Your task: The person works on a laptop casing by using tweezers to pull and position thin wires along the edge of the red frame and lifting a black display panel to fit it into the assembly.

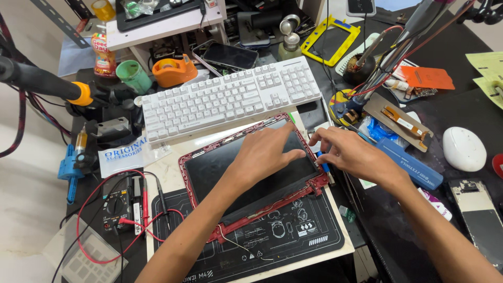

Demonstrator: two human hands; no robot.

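Observation:
A dark display panel in a red frame (209,162) lies on a black work mat (283,236) in front of me. My left hand (264,154) rests flat on the panel's upper right part, fingers spread and pointing toward the right edge. My right hand (351,154) is at the frame's right edge, fingers pinched on a small blue-handled tool (326,169) that points down beside the frame.
A white keyboard (230,97) lies just behind the panel. A multimeter (118,202) with red leads sits at the left, an orange tape dispenser (174,71) and green cup (133,76) behind. A blue case (411,162), white mouse (463,148) and a phone (479,220) lie at right.

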